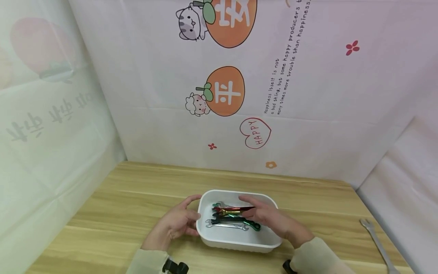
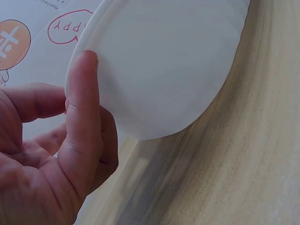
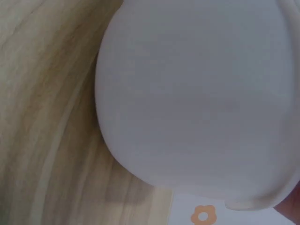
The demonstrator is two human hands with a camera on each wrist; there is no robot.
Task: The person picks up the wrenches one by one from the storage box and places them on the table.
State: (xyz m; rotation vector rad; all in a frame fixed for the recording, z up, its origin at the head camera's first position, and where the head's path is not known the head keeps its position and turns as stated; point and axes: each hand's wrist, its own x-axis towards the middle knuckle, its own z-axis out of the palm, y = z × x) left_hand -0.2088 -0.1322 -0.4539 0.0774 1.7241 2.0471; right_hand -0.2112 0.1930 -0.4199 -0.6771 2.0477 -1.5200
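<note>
A white tray (image 1: 239, 239) stands on the wooden table (image 1: 137, 198) and holds several small wrenches: a red one (image 1: 234, 209), a green one (image 1: 248, 223), a silver one (image 1: 226, 225). My left hand (image 1: 178, 222) holds the tray's left end. Its thumb (image 2: 84, 98) lies along the outer wall (image 2: 164, 65), and its index finger curls to the rim. Over the tray's right half reaches my right hand (image 1: 270, 219), fingers on the wrenches. The red wrench's end runs under them, and the grip is hidden. The right wrist view shows only the tray's wall (image 3: 197, 93).
A long silver wrench (image 1: 376, 239) lies on the table near its right edge. A printed white backdrop (image 1: 239, 95) closes off the back and both sides. Bare wood surrounds the tray.
</note>
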